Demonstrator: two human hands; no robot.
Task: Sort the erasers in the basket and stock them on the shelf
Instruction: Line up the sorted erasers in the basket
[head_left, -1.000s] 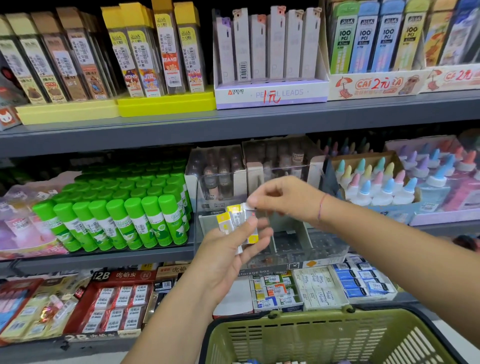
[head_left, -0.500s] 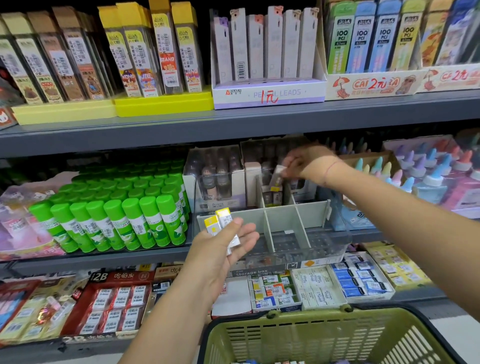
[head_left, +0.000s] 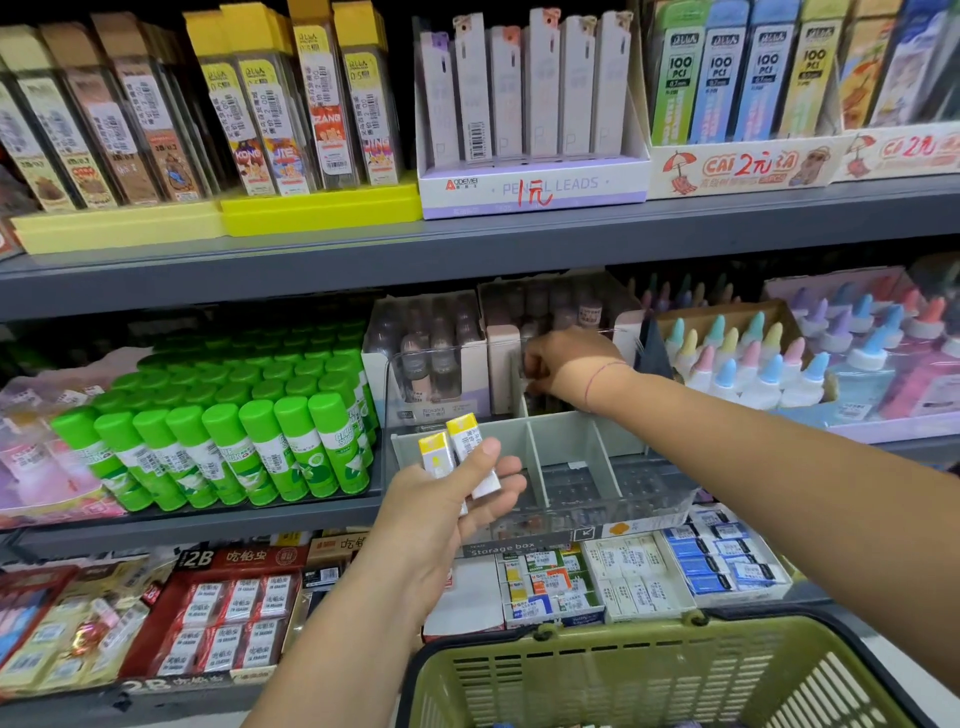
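Observation:
My left hand (head_left: 441, 514) is held up in front of the middle shelf, shut on two white erasers with yellow ends (head_left: 457, 449). Just behind it is a clear storage box (head_left: 566, 447) with grey dividers. My right hand (head_left: 566, 364) reaches into the box's back compartment with its fingers curled downward. The fingertips are hidden, so I cannot tell whether they hold an eraser. An olive-green basket (head_left: 571, 642) sits at the bottom right, below both arms, and its contents are barely visible.
Green glue sticks (head_left: 234, 441) fill the shelf left of the box, and pastel-capped glue bottles (head_left: 753, 364) stand to its right. Boxed erasers (head_left: 623, 577) lie on the lower shelf. Pencil-lead packs (head_left: 530, 104) line the top shelf.
My right hand took one eraser from my left hand and carried it up into the box's back compartment. My left hand lowered slightly, now with two erasers.

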